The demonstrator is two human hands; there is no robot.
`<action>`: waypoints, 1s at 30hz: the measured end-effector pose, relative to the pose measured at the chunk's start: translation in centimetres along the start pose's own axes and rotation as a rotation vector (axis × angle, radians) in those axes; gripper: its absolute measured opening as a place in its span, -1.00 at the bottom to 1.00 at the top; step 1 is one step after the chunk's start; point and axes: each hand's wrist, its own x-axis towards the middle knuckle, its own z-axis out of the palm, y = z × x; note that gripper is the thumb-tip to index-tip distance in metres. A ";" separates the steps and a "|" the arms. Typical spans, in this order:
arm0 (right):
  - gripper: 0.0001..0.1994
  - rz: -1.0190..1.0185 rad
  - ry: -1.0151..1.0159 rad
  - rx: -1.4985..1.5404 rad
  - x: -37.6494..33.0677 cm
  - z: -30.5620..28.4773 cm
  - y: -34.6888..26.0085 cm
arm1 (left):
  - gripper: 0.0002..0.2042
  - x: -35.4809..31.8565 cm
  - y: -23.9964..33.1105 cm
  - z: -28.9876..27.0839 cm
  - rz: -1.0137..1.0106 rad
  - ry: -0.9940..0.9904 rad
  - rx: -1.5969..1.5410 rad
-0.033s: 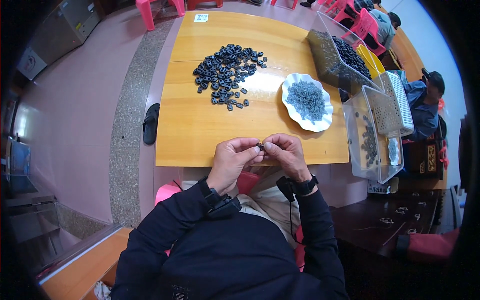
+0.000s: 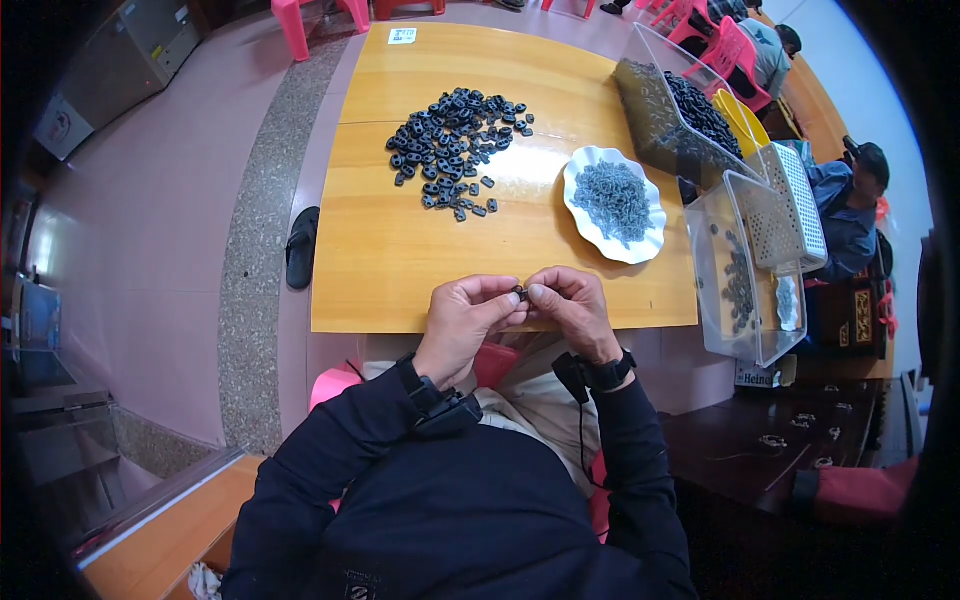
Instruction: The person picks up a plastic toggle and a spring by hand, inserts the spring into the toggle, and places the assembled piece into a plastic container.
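At the table's near edge, my left hand [image 2: 470, 315] and my right hand [image 2: 575, 308] meet fingertip to fingertip. Both are pinched on one small black cord lock part [image 2: 521, 293], mostly covered by the thumbs and fingers. Beyond them, towards the left, lies a loose pile of black two-hole cord lock pieces [image 2: 440, 150]. To the right of the pile, a white wavy-edged plate [image 2: 576, 212] carries a heap of small grey springs [image 2: 612, 200]. Both hands rest over the front of the wooden table [image 2: 400, 280], and a dark band circles each wrist.
Along the table's right side stand a clear bin of black parts [image 2: 700, 115], a yellow container [image 2: 738, 122], a white perforated basket [image 2: 790, 205] and a lower clear bin [image 2: 718, 325]. A person [image 2: 850, 205] sits farther right. A black slipper [image 2: 301, 248] lies left on the floor.
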 end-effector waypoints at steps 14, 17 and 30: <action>-0.89 -0.060 0.022 -0.139 0.1 0.5 0.0 | -0.83 -0.1 -0.4 0.0 0.026 0.044 0.022; -0.88 -0.074 0.023 -0.158 0.0 0.6 0.0 | -0.84 -0.2 -0.5 0.1 0.052 0.053 0.022; -0.87 -0.103 0.096 -0.147 0.0 1.5 0.3 | -0.84 0.3 -0.4 0.0 0.069 0.027 -0.008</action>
